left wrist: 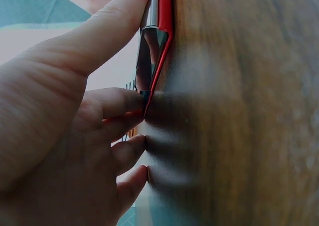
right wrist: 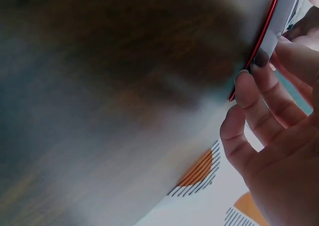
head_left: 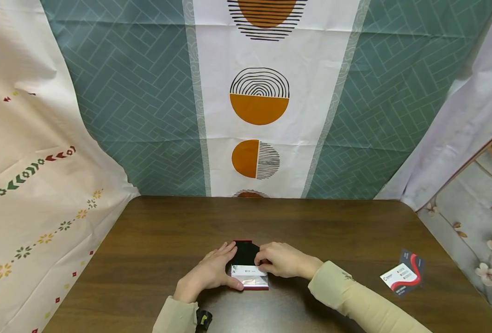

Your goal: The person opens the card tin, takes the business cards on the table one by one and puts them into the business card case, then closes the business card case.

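A red card holder (head_left: 254, 288) lies opened out on the table, its black inner lid (head_left: 244, 253) spread away from the person and its near half silvery. On the silvery part sits a white business card (head_left: 252, 269). My left hand (head_left: 212, 272) steadies the holder from the left, thumb on the near corner, fingers stretched along the left side. From the right, my right hand (head_left: 282, 260) bends its fingers in and pinches the card's right end. The left wrist view shows the holder's red shell (left wrist: 166, 17) edge-on beneath the thumb; a thin red edge (right wrist: 264, 34) appears by the right fingertips.
Two overlapping cards, a white and red one (head_left: 400, 276) on a dark one (head_left: 406, 255), lie on the table's right side. Brown wood table (head_left: 166, 222) surrounds the hands. A patterned curtain (head_left: 146, 92) hangs behind the far edge, with cloths at both sides.
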Available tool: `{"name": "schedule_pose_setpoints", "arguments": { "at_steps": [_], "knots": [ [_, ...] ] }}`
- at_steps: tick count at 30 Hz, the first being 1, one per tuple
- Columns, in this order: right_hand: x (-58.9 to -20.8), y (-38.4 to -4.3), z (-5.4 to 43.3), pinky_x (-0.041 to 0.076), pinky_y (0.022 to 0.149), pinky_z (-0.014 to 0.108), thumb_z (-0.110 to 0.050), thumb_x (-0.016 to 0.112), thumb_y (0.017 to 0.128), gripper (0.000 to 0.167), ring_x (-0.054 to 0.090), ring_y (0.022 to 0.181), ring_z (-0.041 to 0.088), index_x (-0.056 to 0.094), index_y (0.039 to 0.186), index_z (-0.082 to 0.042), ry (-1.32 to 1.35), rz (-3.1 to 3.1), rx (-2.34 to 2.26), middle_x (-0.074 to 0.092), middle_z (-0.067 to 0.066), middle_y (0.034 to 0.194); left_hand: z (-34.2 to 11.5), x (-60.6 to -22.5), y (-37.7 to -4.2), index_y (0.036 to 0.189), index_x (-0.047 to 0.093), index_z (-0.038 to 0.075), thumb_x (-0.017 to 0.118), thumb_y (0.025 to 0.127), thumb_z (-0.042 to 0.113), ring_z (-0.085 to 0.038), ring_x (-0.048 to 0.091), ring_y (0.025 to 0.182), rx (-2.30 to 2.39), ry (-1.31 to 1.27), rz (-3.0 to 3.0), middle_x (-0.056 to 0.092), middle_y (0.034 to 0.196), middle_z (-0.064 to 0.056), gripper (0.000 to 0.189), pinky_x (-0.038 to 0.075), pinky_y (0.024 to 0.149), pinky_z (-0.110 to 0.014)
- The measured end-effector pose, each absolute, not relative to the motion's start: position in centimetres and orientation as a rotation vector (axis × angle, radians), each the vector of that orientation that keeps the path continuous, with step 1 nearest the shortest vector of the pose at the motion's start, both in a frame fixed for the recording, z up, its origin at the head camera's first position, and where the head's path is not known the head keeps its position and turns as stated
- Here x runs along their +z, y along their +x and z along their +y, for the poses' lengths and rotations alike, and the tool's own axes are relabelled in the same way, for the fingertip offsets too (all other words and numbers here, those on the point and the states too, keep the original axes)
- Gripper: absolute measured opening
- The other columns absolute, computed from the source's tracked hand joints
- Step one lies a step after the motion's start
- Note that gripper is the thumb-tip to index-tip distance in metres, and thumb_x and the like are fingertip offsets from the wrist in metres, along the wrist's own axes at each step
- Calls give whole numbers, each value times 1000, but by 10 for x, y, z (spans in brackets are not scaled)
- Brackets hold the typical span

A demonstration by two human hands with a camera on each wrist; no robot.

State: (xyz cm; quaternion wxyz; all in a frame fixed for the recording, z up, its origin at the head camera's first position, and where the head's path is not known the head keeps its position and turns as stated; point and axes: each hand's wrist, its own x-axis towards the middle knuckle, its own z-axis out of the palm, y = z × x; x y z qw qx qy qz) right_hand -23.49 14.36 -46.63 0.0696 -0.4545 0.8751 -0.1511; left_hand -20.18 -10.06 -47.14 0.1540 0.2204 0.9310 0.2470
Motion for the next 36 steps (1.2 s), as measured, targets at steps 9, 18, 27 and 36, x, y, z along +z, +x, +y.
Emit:
{"name": "schedule_pose_setpoints", "arguments": {
  "at_steps": [9, 18, 27, 36],
  "knots": [
    [-465, -229, 149, 48, 69, 21, -23, 67, 94, 12, 53, 76, 2, 71, 105, -20, -1412, 2663, -425, 59, -10, 93, -100, -471, -202, 149, 37, 0, 82, 69, 55, -33, 19, 146, 711, 634, 2669, 27, 158, -12, 107, 19, 114, -55],
    [-456, -221, 167, 51, 74, 23, -26, 65, 95, 22, 57, 83, 5, 68, 115, -18, -1355, 2688, -458, 60, -6, 103, -100, -471, -201, 148, 38, -1, 83, 68, 54, -34, 19, 146, 724, 637, 2676, 28, 158, -14, 107, 20, 114, -55],
    [-453, -221, 213, 52, 74, 28, -22, 66, 95, 21, 59, 87, 7, 68, 114, -14, -1293, 2724, -499, 60, -7, 102, -100, -471, -200, 148, 38, -1, 84, 68, 53, -34, 20, 146, 730, 641, 2684, 28, 157, -15, 107, 20, 114, -55],
    [-446, -222, 268, 52, 70, 29, -19, 68, 94, 19, 58, 83, 4, 68, 112, -12, -1200, 2814, -542, 61, -7, 101, -100, -470, -201, 148, 38, -2, 84, 69, 51, -35, 19, 146, 735, 649, 2678, 28, 157, -15, 105, 20, 114, -54]
  ]
}}
